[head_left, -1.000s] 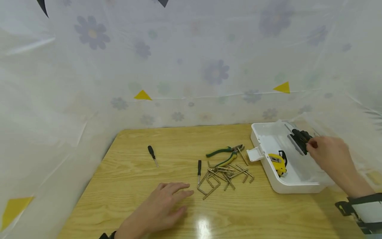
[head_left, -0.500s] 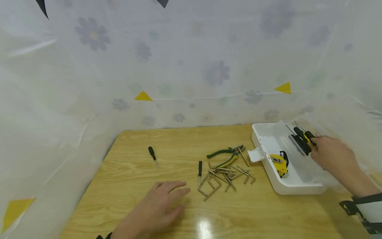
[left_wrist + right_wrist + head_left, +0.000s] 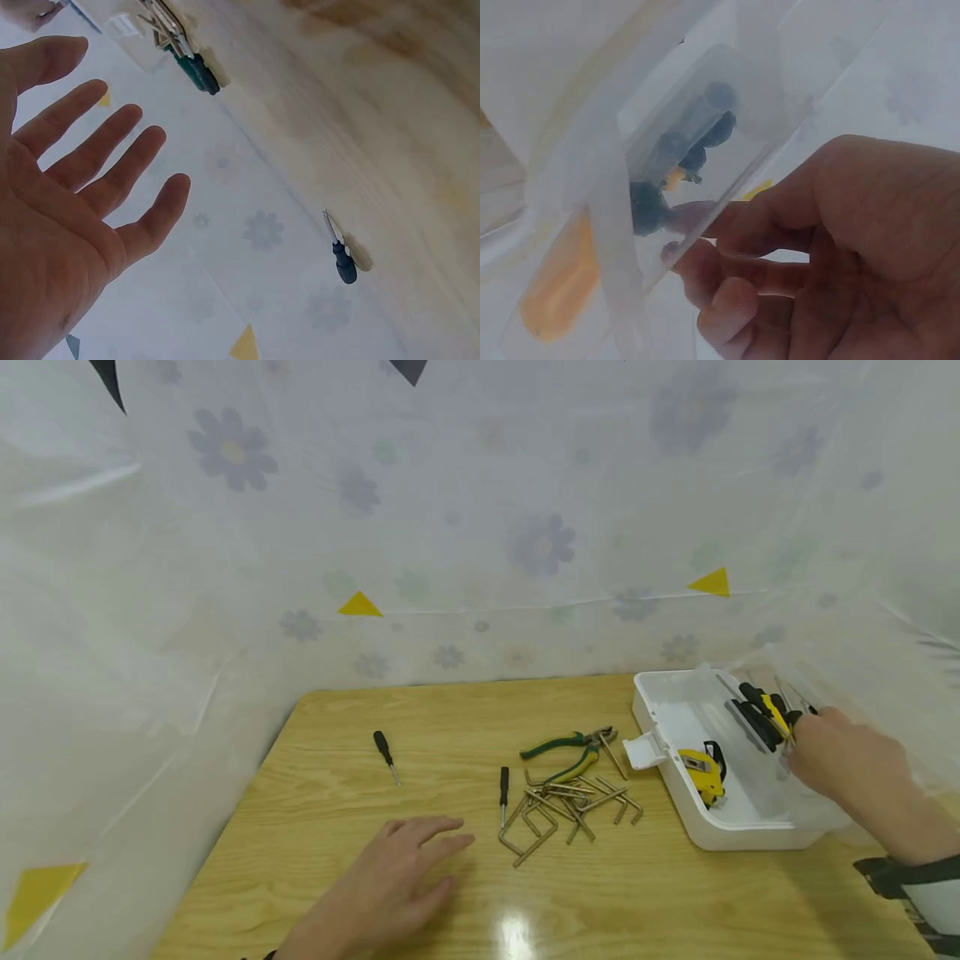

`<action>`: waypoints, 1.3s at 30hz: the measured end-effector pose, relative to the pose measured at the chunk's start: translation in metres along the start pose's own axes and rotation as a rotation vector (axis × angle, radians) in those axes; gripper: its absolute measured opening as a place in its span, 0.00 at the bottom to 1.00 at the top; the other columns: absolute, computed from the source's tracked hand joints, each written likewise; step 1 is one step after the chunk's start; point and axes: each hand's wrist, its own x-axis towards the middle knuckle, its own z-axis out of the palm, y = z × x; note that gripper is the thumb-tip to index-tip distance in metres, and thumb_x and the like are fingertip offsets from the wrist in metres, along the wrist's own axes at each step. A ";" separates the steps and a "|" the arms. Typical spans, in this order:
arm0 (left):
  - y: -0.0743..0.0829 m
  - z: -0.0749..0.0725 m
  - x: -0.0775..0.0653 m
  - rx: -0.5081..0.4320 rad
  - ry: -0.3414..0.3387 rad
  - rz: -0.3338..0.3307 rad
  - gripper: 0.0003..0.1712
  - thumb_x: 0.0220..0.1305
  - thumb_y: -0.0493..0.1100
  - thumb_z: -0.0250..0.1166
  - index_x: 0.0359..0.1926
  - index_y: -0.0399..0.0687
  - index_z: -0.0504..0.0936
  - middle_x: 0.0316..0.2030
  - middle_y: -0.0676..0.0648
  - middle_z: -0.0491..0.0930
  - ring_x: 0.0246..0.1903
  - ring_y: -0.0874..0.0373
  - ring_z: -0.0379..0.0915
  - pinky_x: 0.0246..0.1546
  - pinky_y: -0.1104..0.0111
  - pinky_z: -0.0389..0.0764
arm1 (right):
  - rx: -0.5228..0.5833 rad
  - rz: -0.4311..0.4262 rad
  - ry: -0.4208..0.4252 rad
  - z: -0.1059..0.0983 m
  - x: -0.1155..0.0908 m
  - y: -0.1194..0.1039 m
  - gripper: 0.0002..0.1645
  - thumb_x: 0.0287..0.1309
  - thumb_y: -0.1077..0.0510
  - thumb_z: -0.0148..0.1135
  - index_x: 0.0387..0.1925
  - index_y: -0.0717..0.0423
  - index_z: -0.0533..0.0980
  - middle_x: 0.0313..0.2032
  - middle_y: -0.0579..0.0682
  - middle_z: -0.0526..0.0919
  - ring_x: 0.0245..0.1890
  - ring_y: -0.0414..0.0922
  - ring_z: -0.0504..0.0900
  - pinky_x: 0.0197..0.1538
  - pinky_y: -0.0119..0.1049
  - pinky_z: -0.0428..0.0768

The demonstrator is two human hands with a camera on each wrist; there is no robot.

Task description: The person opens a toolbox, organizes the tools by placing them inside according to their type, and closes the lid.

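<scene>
Flowered film backdrop (image 3: 465, 527), wood table (image 3: 637, 893), white box (image 3: 750, 838) at right, translucent lid (image 3: 892, 685) open. Right hand (image 3: 851, 760) at black-handled tools (image 3: 759, 725) in box; best keep wrist off lid, work one handle at a time, avoid dragging neighbours. Left hand (image 3: 397, 868) idle, fingers spread loose, holding nothing, left of L-shaped keys (image 3: 558, 806). Right fingers curled, tips at dark handle (image 3: 648, 208); can't tell if gripped or just touched

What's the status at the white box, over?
Right hand at dark handle in white box, grip unclear. Left hand holding nothing. Clear plastic partly veils right wrist view.
</scene>
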 end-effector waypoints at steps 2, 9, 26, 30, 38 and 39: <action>-0.003 -0.002 -0.003 0.008 0.013 -0.014 0.28 0.59 0.49 0.75 0.61 0.58 0.82 0.61 0.52 0.81 0.57 0.58 0.80 0.51 0.55 0.80 | 0.002 -0.025 0.065 0.000 -0.004 -0.008 0.06 0.56 0.64 0.62 0.24 0.62 0.77 0.28 0.63 0.73 0.23 0.52 0.69 0.21 0.47 0.70; -0.023 -0.018 -0.015 0.052 0.061 -0.102 0.29 0.56 0.47 0.77 0.61 0.59 0.82 0.60 0.52 0.82 0.57 0.57 0.80 0.49 0.54 0.81 | 0.098 -0.287 0.388 0.024 -0.021 -0.081 0.15 0.56 0.66 0.57 0.42 0.63 0.85 0.34 0.60 0.84 0.18 0.40 0.67 0.15 0.34 0.62; -0.040 -0.030 -0.034 0.062 0.133 -0.171 0.31 0.53 0.42 0.77 0.61 0.56 0.83 0.57 0.49 0.84 0.55 0.55 0.81 0.44 0.52 0.80 | 0.154 -0.916 0.224 0.082 -0.017 -0.227 0.15 0.65 0.58 0.66 0.52 0.54 0.84 0.36 0.47 0.82 0.31 0.37 0.75 0.31 0.27 0.74; -0.040 -0.031 -0.036 0.061 0.133 -0.178 0.31 0.54 0.43 0.76 0.61 0.56 0.83 0.57 0.49 0.84 0.55 0.54 0.82 0.44 0.52 0.80 | 0.120 -0.951 0.087 0.088 -0.020 -0.242 0.22 0.73 0.49 0.59 0.64 0.48 0.79 0.48 0.48 0.83 0.44 0.43 0.78 0.44 0.38 0.79; -0.040 -0.028 -0.036 0.066 0.128 -0.170 0.31 0.53 0.42 0.77 0.60 0.56 0.83 0.57 0.50 0.84 0.55 0.54 0.82 0.44 0.52 0.81 | 0.092 -0.910 0.007 0.096 -0.025 -0.256 0.16 0.75 0.42 0.54 0.50 0.42 0.83 0.49 0.45 0.82 0.49 0.45 0.79 0.50 0.51 0.81; -0.039 -0.028 -0.037 0.065 0.124 -0.174 0.31 0.53 0.42 0.77 0.60 0.56 0.83 0.58 0.49 0.84 0.56 0.54 0.81 0.44 0.52 0.81 | 0.091 -0.910 0.022 0.097 -0.025 -0.256 0.15 0.74 0.42 0.56 0.48 0.42 0.84 0.49 0.45 0.83 0.49 0.45 0.79 0.50 0.51 0.81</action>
